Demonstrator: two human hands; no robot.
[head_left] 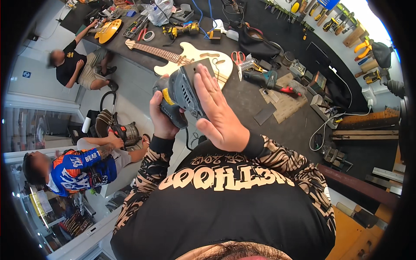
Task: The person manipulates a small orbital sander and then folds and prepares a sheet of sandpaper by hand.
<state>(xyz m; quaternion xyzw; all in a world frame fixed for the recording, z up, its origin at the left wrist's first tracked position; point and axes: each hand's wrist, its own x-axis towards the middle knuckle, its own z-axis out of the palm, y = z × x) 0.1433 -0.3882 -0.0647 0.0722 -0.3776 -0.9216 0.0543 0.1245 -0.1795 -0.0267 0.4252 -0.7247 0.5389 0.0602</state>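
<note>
In front of my chest I hold a grey and black electric sander (181, 92) with a yellow label, tilted up on its side. My left hand (161, 113) is wrapped round its body. Against the flat pad face lies my right hand (223, 115), palm flat and fingers stretched out. Just beyond the sander, an unfinished pale electric guitar (197, 53) rests on the dark workbench (143, 60), its neck pointing to the far left. The sander covers part of the guitar's body. A dark cord hangs below the tool.
Right of the guitar lie red-handled scissors (237, 58), a teal and black power tool (262, 79) and sandpaper sheets (284, 106). A yellow drill (184, 30) sits farther back. Two people are at left, one by a sunburst guitar (108, 31), another near a shop vacuum (128, 133).
</note>
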